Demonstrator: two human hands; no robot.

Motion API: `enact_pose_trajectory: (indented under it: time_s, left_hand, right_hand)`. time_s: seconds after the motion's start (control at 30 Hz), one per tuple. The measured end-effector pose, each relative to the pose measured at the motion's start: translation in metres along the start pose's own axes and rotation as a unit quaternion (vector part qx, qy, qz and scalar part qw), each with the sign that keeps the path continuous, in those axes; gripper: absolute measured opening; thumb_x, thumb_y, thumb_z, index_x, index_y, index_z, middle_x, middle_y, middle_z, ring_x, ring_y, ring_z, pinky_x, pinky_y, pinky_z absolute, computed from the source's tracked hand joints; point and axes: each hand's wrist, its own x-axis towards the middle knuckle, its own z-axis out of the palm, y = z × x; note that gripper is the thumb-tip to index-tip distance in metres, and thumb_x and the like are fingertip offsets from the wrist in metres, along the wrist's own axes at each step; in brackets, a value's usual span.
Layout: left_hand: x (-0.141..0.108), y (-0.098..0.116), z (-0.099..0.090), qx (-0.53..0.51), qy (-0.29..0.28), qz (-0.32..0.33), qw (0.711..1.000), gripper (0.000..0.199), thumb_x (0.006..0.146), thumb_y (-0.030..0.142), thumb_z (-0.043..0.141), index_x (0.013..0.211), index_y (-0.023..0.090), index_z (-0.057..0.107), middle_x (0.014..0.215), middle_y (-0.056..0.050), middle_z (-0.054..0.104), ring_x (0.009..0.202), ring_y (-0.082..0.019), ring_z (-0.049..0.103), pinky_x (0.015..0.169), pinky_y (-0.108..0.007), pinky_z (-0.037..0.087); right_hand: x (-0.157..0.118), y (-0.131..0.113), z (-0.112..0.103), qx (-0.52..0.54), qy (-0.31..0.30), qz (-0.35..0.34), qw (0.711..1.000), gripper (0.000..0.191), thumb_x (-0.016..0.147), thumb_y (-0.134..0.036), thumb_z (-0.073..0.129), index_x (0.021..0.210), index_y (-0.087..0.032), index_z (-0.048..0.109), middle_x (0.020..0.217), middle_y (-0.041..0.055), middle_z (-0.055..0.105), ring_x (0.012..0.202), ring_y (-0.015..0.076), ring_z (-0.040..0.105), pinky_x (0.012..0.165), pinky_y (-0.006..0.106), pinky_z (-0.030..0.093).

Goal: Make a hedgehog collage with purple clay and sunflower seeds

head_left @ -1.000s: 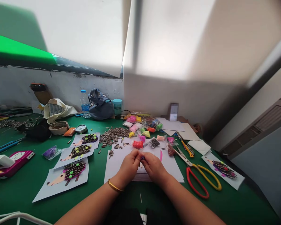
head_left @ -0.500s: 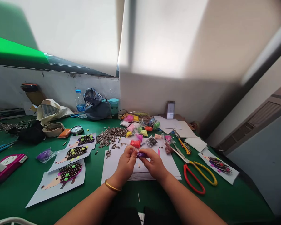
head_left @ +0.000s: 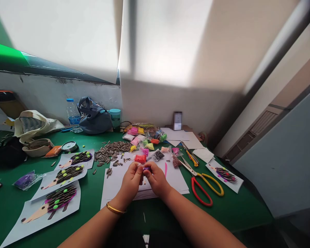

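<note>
My left hand (head_left: 131, 179) and my right hand (head_left: 158, 179) meet over the stack of white paper (head_left: 167, 187). Both are closed, fingertips together, on a small packet of purple modelling clay (head_left: 146, 168). Fingers cover most of it; a bit of clear wrapping seems to show by the left fingertips. Just beyond them sits a red clay packet (head_left: 140, 158), with a black clay packet (head_left: 158, 155) to its right. A thin pink strip (head_left: 166, 169) lies on the paper beside my right hand. Small pieces on the sheet below are partly hidden.
Seed-covered hedgehog pictures (head_left: 60, 199) lie at left, another picture (head_left: 224, 174) at right. Large scissors (head_left: 203, 179) lie open right of the paper, near a yellow cutter (head_left: 191, 155). Behind are a sunflower seed pile (head_left: 112, 151), more clay packets (head_left: 138, 132) and a water bottle (head_left: 73, 117).
The view has turned right, so everything sits further left. Both hands stay together at the purple clay packet, and less of it shows between the fingers.
</note>
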Motion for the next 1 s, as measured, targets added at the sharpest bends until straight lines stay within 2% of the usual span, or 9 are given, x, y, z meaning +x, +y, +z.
enact_pose_trajectory:
  time_s: [0.17, 0.27, 0.37, 0.47, 0.6, 0.73, 0.87, 1.0]
  left_hand:
    - [0.004, 0.01, -0.006, -0.042, 0.013, -0.006, 0.999, 0.029, 0.086, 0.047, 0.06, 0.092, 0.019, 0.052, 0.07, 0.003, 0.058, 0.06, -0.012, 0.055, 0.055, -0.024, 0.045]
    - [0.005, 0.013, -0.011, -0.042, 0.017, -0.015, 0.999, 0.032, 0.082, 0.049, 0.065, 0.083, 0.02, 0.05, 0.063, 0.005, 0.055, 0.054, -0.011, 0.052, 0.051, -0.022, 0.043]
    - [0.004, 0.011, -0.011, -0.007, 0.017, -0.022, 1.0, 0.04, 0.077, 0.054, 0.067, 0.072, 0.021, 0.045, 0.053, 0.007, 0.051, 0.046, -0.01, 0.047, 0.046, -0.021, 0.037]
    - [-0.001, 0.007, -0.006, 0.047, 0.001, -0.008, 0.999, 0.043, 0.08, 0.059, 0.061, 0.069, 0.021, 0.046, 0.048, 0.007, 0.049, 0.043, -0.01, 0.044, 0.044, -0.021, 0.034]
    - [-0.006, 0.002, 0.003, 0.048, -0.039, 0.004, 0.998, 0.047, 0.086, 0.065, 0.049, 0.07, 0.021, 0.046, 0.049, 0.006, 0.048, 0.042, -0.01, 0.043, 0.044, -0.022, 0.034]
    - [-0.003, 0.003, 0.003, 0.011, -0.06, -0.007, 0.998, 0.048, 0.084, 0.067, 0.052, 0.072, 0.02, 0.047, 0.052, 0.006, 0.049, 0.044, -0.01, 0.044, 0.045, -0.022, 0.033]
    - [0.002, 0.007, -0.006, -0.038, -0.046, -0.018, 0.998, 0.045, 0.081, 0.061, 0.061, 0.072, 0.02, 0.045, 0.052, 0.007, 0.048, 0.047, -0.01, 0.044, 0.049, -0.022, 0.036]
    - [0.004, 0.012, -0.013, -0.094, -0.033, -0.042, 0.994, 0.039, 0.083, 0.055, 0.063, 0.075, 0.019, 0.049, 0.059, 0.005, 0.051, 0.05, -0.009, 0.047, 0.05, -0.021, 0.038]
  right_hand:
    - [0.002, 0.009, -0.01, 0.116, 0.036, 0.068, 0.99, 0.031, 0.089, -0.048, 0.059, 0.103, -0.021, 0.057, 0.082, 0.0013, 0.06, 0.068, 0.0148, 0.057, 0.063, 0.029, 0.049]
    - [0.002, 0.005, -0.012, 0.171, 0.028, 0.081, 0.981, 0.035, 0.087, -0.049, 0.062, 0.108, -0.022, 0.057, 0.083, 0.0006, 0.059, 0.069, 0.0146, 0.059, 0.066, 0.03, 0.051]
    - [0.001, 0.0, -0.009, 0.21, 0.023, 0.09, 0.973, 0.034, 0.089, -0.053, 0.056, 0.103, -0.022, 0.057, 0.078, -0.0008, 0.057, 0.063, 0.0128, 0.058, 0.059, 0.027, 0.049]
    - [-0.001, -0.003, -0.003, 0.199, 0.001, 0.086, 0.976, 0.034, 0.09, -0.055, 0.054, 0.091, -0.021, 0.056, 0.072, -0.002, 0.055, 0.057, 0.0112, 0.052, 0.053, 0.025, 0.046]
    - [-0.004, -0.003, 0.004, 0.15, 0.01, 0.056, 0.987, 0.033, 0.092, -0.054, 0.052, 0.086, -0.021, 0.054, 0.071, -0.0017, 0.054, 0.06, 0.012, 0.052, 0.056, 0.026, 0.046]
    - [-0.005, -0.001, 0.002, 0.141, 0.008, 0.055, 0.988, 0.033, 0.092, -0.054, 0.052, 0.089, -0.022, 0.056, 0.074, -0.0008, 0.055, 0.062, 0.0126, 0.053, 0.057, 0.026, 0.048]
    - [-0.002, 0.003, -0.007, 0.21, 0.032, 0.094, 0.973, 0.035, 0.087, -0.053, 0.061, 0.102, -0.022, 0.055, 0.077, -0.0011, 0.057, 0.063, 0.0136, 0.058, 0.057, 0.027, 0.049]
    - [0.001, 0.005, -0.016, 0.239, 0.041, 0.124, 0.962, 0.034, 0.083, -0.048, 0.068, 0.101, -0.022, 0.055, 0.074, -0.002, 0.058, 0.064, 0.0139, 0.061, 0.062, 0.029, 0.052]
